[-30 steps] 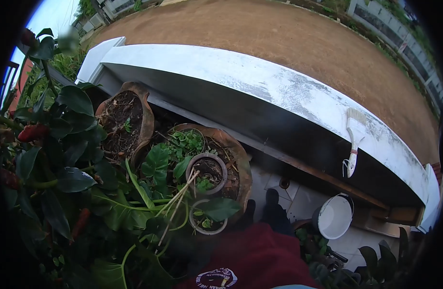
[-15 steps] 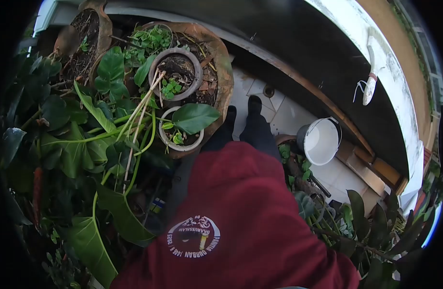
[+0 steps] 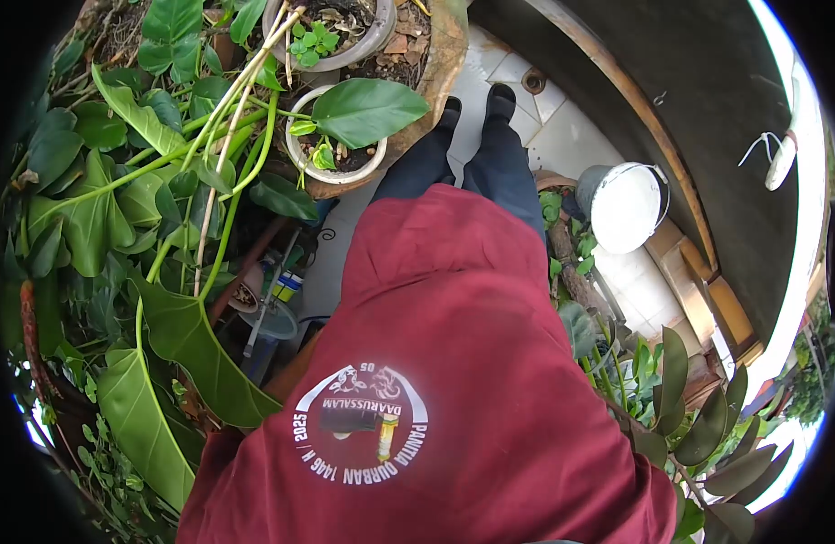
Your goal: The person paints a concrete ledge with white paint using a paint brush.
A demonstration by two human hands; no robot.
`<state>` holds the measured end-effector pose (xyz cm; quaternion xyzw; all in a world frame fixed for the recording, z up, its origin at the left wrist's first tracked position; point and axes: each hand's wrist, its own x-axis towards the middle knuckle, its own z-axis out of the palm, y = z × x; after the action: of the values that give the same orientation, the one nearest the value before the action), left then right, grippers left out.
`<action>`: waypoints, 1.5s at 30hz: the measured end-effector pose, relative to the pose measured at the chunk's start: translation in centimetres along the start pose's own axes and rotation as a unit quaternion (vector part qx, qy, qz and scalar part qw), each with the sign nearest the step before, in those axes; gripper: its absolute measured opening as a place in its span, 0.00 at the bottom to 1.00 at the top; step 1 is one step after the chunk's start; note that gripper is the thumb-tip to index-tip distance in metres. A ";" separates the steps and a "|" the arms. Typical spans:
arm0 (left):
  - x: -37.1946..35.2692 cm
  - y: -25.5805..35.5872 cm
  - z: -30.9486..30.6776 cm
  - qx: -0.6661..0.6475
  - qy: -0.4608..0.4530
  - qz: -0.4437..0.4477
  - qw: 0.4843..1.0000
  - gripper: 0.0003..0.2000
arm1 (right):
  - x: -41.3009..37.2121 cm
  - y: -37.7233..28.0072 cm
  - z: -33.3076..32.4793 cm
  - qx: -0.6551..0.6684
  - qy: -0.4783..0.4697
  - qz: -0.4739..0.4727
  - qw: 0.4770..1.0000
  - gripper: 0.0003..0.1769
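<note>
Neither my left hand nor my right hand shows in the head view. Below me is my maroon shirt (image 3: 454, 335) with a round white print on its chest. My dark trousers and feet (image 3: 501, 104) point away from me over pale tiles. To the left of my legs, a small white-rimmed pot (image 3: 345, 175) holds a plant with one broad green leaf (image 3: 372, 113). Beyond it, a larger round pot (image 3: 381, 32) with small leaves is cut off by the frame's top. A white bucket (image 3: 624, 213) with a wire handle sits to the right.
Large-leaved plants (image 3: 100, 204) crowd the left side, crossed by thin tan sticks (image 3: 219, 172). A dark wall (image 3: 708, 118) curves along the right. On its white edge lies a white-handled object (image 3: 782, 163) with a string. Bricks (image 3: 685, 281) and dark leaves (image 3: 708, 431) are at lower right.
The view has tilted down and turned, so the pots shift upward and the bucket shifts up and right. The picture is brighter. No hand has appeared, and nothing is visibly moved.
</note>
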<state>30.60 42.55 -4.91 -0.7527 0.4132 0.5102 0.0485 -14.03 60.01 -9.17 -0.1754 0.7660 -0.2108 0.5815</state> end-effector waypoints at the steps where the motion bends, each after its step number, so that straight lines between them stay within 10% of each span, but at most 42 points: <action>1: -0.1 -0.1 0.0 0.003 -0.002 -0.001 1.000 0.11 | 0.1 -0.1 0.0 0.001 0.000 -0.003 1.000 0.18; 24: 1.5 -2.6 -2.8 0.102 -0.068 0.142 0.982 0.11 | -18.2 11.5 7.3 0.119 0.028 0.243 0.962 0.19; 30: -5.2 13.1 0.9 0.124 -0.120 0.234 0.957 0.09 | -20.7 11.8 10.0 0.158 0.037 0.264 0.951 0.19; 34: -3.5 21.0 11.4 0.297 -0.309 0.508 0.747 0.14 | -21.1 11.6 11.4 0.173 0.037 0.265 0.948 0.19; 39: -2.1 22.7 20.4 0.550 -0.470 0.410 0.556 0.14 | -21.8 11.4 12.5 0.191 0.044 0.269 0.943 0.19; 43: 1.1 23.3 23.4 0.465 -0.306 0.444 0.702 0.14 | -21.9 11.2 13.4 0.204 0.046 0.274 0.939 0.19; 45: 4.0 20.7 24.0 0.534 -0.286 0.409 0.682 0.14 | -21.7 11.2 13.8 0.205 0.042 0.273 0.939 0.19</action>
<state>-0.18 38.61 -12.38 -0.1726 0.8484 0.3624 0.3450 4.71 79.04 -0.57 0.1729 0.7483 -0.2037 0.6072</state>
